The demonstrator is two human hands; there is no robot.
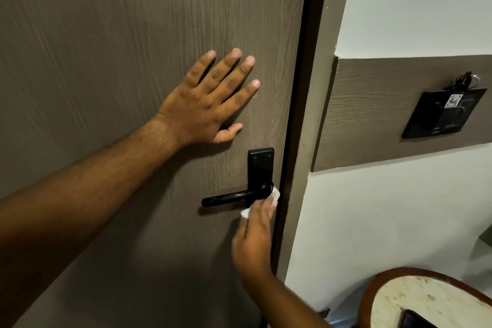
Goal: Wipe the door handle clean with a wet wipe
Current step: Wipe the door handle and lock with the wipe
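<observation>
Two bare hands are at work on a closed brown door [93, 34], seen from my head camera looking forward and down. Furthest left, my left arm reaches in from the lower left edge. My left hand [205, 104] lies flat on the wood above the handle, fingers spread and released, gripping nothing — I judge it is bracing the door.

Just below and to the right of that hand is a black plate [260, 165], and from its lower end the black handle [231, 197] runs out leftward, roughly level. My right hand [253, 237] comes up from the bottom edge, its fingers closed on a white wipe [275, 192]. The wipe is pressed against the rounded pivot end of the handle, beside the door's edge; a second corner of it shows under the fingers, lower left.

Right of the door stand the dark frame [306, 114] and a pale wall with a brown panel holding a black card slot [442, 114]. A round table [426, 298] edges in at the lower right.

The step in hand is the wiping itself, at the pivor end — the long bar looks not yet covered. Next, I would slide the wipe leftward along the bar, wrapping it so the underside gets cleaned too, with light pressure so the handle does not drop.
</observation>
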